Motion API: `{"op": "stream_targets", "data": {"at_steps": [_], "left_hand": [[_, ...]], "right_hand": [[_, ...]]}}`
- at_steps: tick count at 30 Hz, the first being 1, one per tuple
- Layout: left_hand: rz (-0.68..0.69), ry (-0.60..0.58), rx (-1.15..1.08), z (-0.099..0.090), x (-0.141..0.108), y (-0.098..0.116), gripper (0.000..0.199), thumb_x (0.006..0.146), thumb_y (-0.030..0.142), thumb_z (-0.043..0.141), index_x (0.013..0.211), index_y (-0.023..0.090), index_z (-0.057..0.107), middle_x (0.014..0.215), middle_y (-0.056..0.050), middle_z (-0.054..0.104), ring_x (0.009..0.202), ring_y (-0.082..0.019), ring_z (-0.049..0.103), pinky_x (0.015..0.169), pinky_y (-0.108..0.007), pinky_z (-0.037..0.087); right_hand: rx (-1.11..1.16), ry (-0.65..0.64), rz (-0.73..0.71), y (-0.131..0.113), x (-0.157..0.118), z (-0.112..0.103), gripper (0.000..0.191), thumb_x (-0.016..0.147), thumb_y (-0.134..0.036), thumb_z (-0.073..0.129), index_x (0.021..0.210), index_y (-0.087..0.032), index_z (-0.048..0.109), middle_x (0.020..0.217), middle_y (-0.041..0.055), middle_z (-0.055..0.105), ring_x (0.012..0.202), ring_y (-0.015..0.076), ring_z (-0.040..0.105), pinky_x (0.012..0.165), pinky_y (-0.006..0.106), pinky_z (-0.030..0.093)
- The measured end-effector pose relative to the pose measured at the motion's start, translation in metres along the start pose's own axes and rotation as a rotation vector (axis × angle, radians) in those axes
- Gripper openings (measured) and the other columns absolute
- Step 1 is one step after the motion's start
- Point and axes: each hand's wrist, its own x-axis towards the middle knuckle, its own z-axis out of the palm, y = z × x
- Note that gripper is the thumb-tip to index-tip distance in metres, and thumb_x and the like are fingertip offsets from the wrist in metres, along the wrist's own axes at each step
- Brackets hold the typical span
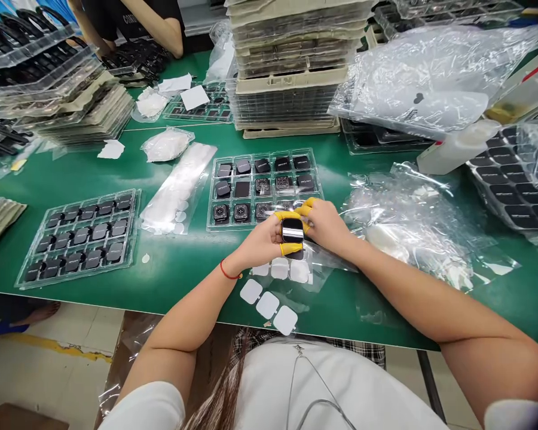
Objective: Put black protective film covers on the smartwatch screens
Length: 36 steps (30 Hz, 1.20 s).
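"Any writing?"

"I read 'COND' on a black shirt (119, 19); lettering on the trayed black squares (100, 232) is too small."

"The watch body (292, 230)?"

"Over the table (174, 257), nearside of the middle tray (210, 206), glossy face up at me; nearly square, I can't call its long axis."

"Hands?"

"Left hand (260, 241) pinches it, thumb and fingers; right hand (326, 224) bends fingers beside it, grip unclear to me."
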Motion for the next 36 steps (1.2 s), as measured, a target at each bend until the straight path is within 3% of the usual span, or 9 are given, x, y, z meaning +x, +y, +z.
{"op": "stream_targets", "data": {"at_steps": [3,5,9,13,18,24,28,32,36], "left_hand": [[-0.014,0.047,0.016,-0.005,0.0,0.001,0.058,0.07,0.02,0.079,0.122,0.02,0.052,0.09,0.0,0.062,0.079,-0.011,0.062,0.074,-0.026,0.054],[0.003,0.051,0.051,-0.006,0.001,-0.001,0.058,0.07,0.02,0.078,0.123,0.021,0.052,0.091,-0.001,0.063,0.079,-0.011,0.062,0.073,-0.025,0.054],[0.087,0.0,0.137,-0.001,0.0,-0.007,0.055,0.07,0.02,0.077,0.12,0.02,0.055,0.096,-0.002,0.064,0.084,-0.012,0.062,0.073,-0.023,0.052],[0.031,0.004,0.11,0.002,0.0,-0.009,0.058,0.071,0.022,0.077,0.123,0.02,0.053,0.09,0.0,0.062,0.075,-0.009,0.059,0.069,-0.021,0.051],[0.116,-0.026,0.231,-0.001,0.001,-0.011,0.053,0.071,0.017,0.073,0.121,0.02,0.056,0.099,-0.002,0.064,0.082,-0.01,0.06,0.071,-0.021,0.05],[-0.011,0.119,0.121,0.007,0.002,-0.014,0.056,0.075,0.025,0.076,0.124,0.021,0.05,0.095,-0.003,0.065,0.082,-0.013,0.065,0.075,-0.026,0.055],[0.181,0.192,0.126,0.008,-0.001,-0.019,0.056,0.081,0.029,0.071,0.129,0.023,0.044,0.123,-0.009,0.062,0.11,-0.02,0.064,0.091,-0.031,0.056],[0.255,0.207,0.069,0.008,-0.002,-0.017,0.057,0.082,0.032,0.072,0.129,0.024,0.042,0.135,-0.01,0.056,0.125,-0.022,0.057,0.102,-0.035,0.051],[0.203,0.211,-0.158,0.004,0.0,-0.009,0.06,0.077,0.037,0.077,0.125,0.023,0.044,0.13,-0.009,0.059,0.124,-0.023,0.058,0.101,-0.037,0.051]], "right_hand": [[0.067,0.164,0.004,-0.008,-0.005,-0.008,0.02,0.09,-0.024,0.053,0.092,-0.02,0.073,0.088,0.009,0.069,0.087,0.0258,0.06,0.079,0.041,0.041],[0.123,0.27,-0.119,-0.014,-0.016,-0.014,0.02,0.093,-0.031,0.054,0.09,-0.025,0.073,0.088,0.0063,0.069,0.086,0.0238,0.059,0.082,0.043,0.041],[0.147,0.278,-0.405,-0.03,-0.029,-0.012,0.022,0.096,-0.033,0.052,0.091,-0.032,0.074,0.091,0.004,0.069,0.092,0.0228,0.057,0.094,0.046,0.038],[0.132,0.362,-0.302,-0.031,-0.027,-0.005,0.022,0.096,-0.031,0.051,0.09,-0.029,0.072,0.089,0.0054,0.067,0.089,0.0226,0.055,0.087,0.045,0.04],[0.091,0.291,-0.457,-0.033,-0.028,-0.002,0.022,0.095,-0.022,0.05,0.088,-0.029,0.07,0.085,0.0027,0.068,0.085,0.0207,0.054,0.084,0.041,0.041],[0.158,0.4,-0.14,-0.014,-0.016,-0.005,0.014,0.094,-0.028,0.054,0.098,-0.023,0.066,0.096,0.008,0.068,0.094,0.0253,0.058,0.083,0.042,0.043],[0.27,0.138,0.077,-0.013,-0.017,-0.009,0.022,0.088,-0.027,0.056,0.107,-0.02,0.064,0.104,0.0098,0.068,0.097,0.0281,0.061,0.082,0.041,0.047],[0.251,-0.064,0.061,-0.022,-0.024,-0.005,0.017,0.088,-0.025,0.06,0.101,-0.02,0.068,0.09,0.0067,0.07,0.086,0.026,0.063,0.075,0.039,0.048],[0.158,0.206,-0.108,-0.024,-0.029,0.004,0.014,0.09,-0.025,0.062,0.099,-0.02,0.071,0.094,0.0075,0.071,0.088,0.0251,0.063,0.081,0.042,0.047]]}}
